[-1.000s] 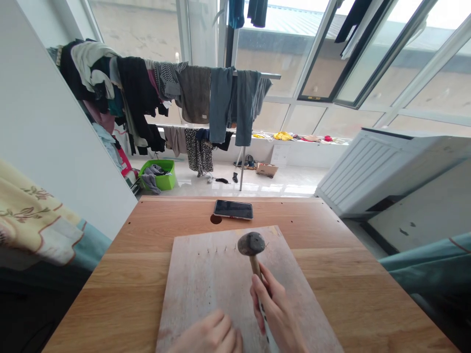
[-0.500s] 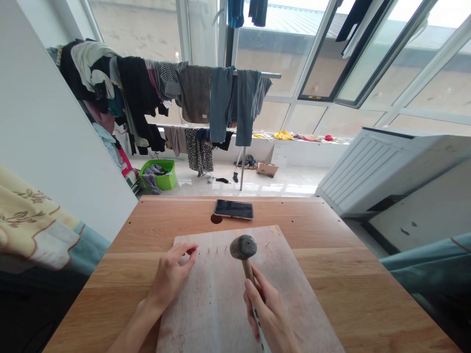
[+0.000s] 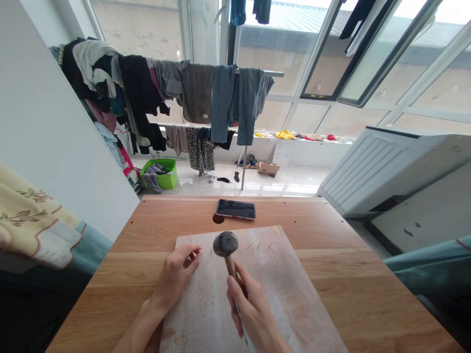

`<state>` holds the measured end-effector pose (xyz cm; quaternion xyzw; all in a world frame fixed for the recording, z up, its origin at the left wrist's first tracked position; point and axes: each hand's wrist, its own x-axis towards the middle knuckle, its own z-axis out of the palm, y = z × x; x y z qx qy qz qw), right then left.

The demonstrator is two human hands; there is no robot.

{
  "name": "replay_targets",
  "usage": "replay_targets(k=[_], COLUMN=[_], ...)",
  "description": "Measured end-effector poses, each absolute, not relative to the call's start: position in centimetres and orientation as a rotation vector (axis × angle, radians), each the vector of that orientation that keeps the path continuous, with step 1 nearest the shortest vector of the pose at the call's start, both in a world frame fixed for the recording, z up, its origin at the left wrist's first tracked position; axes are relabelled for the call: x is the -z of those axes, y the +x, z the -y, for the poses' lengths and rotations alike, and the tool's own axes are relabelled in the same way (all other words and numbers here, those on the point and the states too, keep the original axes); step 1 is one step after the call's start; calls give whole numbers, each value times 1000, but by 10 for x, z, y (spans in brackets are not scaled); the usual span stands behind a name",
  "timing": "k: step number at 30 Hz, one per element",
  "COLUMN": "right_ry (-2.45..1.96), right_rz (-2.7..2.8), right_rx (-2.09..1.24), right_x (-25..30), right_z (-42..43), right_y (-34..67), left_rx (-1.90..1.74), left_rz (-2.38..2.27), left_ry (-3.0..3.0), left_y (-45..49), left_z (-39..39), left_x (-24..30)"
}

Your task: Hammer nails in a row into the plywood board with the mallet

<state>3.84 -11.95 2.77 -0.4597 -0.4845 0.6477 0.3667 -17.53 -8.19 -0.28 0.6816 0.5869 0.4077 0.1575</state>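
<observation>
My right hand (image 3: 250, 301) is wrapped round the handle of a hammer (image 3: 225, 244), whose dark, rounded head is raised over the upper part of a worn, pale wooden board (image 3: 257, 284). At the board's upper left edge is my left hand (image 3: 178, 269), its thumb and forefinger brought close together. Whatever lies between those fingertips is too small to make out. A row of thin nails (image 3: 258, 245) stands along the far part of the board, some of them tilted. The hammer head hides part of this row.
The board lies on a wooden table (image 3: 349, 279). Beyond it lie a phone (image 3: 236, 209) and a round hole in the tabletop. Past the far edge are a rack of clothes (image 3: 196, 93), a green basket (image 3: 167, 180) and a white ribbed appliance (image 3: 364, 166).
My right hand has carried the hammer left, towards my left hand, uncovering nails on the right of the row. The left hand has stayed nearly in place on the board.
</observation>
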Motion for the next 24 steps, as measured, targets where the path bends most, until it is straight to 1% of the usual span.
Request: replay_targets(k=[7,19,24], right_ry=[-1136,-1221,-1145], right_rz=[1318,1477,1421], right_rx=[-1693,-1698,-1733], right_x=[-38,-29,-29], right_z=[114,116,117], right_y=[22,11,9], left_rx=[-1159,-1123,-1115], left_rz=[-1728,-1729,-1702], left_ry=[1947,1885,1886], left_y=[-172,-173,-175], left_z=[81,80,80], left_x=[3,3,3])
